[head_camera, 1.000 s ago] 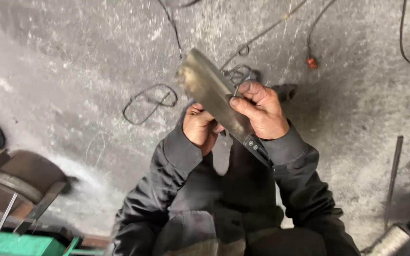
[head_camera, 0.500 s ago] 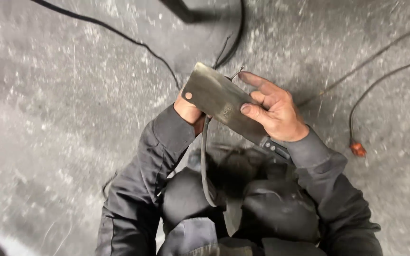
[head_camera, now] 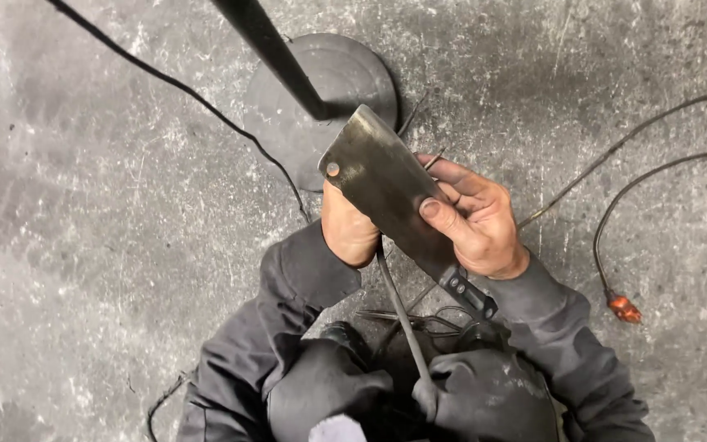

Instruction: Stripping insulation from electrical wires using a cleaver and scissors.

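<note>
I hold a broad, dark steel cleaver point(head_camera: 382, 176) flat in front of me, its blade pointing up and left, a small hole near its far corner. My right hand point(head_camera: 476, 221) lies over the blade's right side near the dark handle point(head_camera: 470, 295), thumb pressed on the flat. My left hand point(head_camera: 349, 229) supports the blade from underneath, mostly hidden by it. A thin dark rod point(head_camera: 403, 315) runs from under the blade down between my knees.
Grey concrete floor all around. A round black stand base point(head_camera: 353, 78) with a slanting black pole point(head_camera: 276, 53) sits just beyond the cleaver. Black cables point(head_camera: 165, 78) cross the floor at left and right; one ends in an orange plug point(head_camera: 623, 308).
The view has drifted so that the round stand base and pole now show beyond the cleaver. Both hands keep their hold on the blade, which stays at about the same angle.
</note>
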